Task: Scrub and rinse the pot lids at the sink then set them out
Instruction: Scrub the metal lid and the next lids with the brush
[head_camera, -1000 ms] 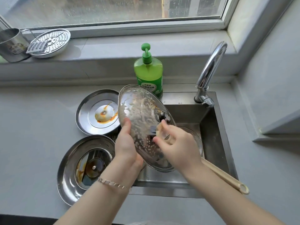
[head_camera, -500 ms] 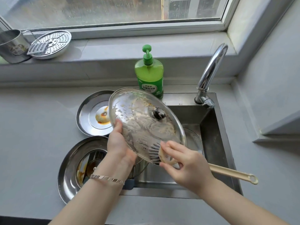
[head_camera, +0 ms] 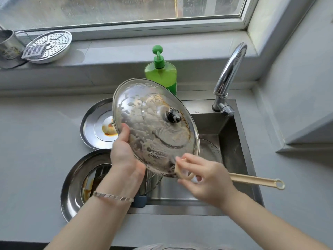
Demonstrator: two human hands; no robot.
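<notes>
A soapy steel pot lid [head_camera: 149, 123] with a black knob is tilted over the sink [head_camera: 239, 141]. My left hand [head_camera: 124, 156] grips its left rim, thumb on top. My right hand [head_camera: 203, 179] holds a long-handled scrub brush [head_camera: 255, 181], its head pressed against the lid's lower edge; the beige handle sticks out to the right. Two more steel lids lie upside down on the counter left of the sink: one at the back [head_camera: 95, 127] with orange sauce stains, one in front [head_camera: 79, 184] with brown residue. Another lid [head_camera: 210, 150] lies in the basin.
A green dish soap bottle [head_camera: 163, 73] stands behind the sink. The chrome faucet [head_camera: 228, 76] arches over the basin's back right, with no water visible. On the windowsill at the left rest a steamer plate [head_camera: 52, 46], a small grater and a metal cup [head_camera: 9, 47].
The lid has tipped flatter, its knob side now facing me. My right hand has slid the brush from the lid's middle down to its lower edge, swinging the handle out to the right.
</notes>
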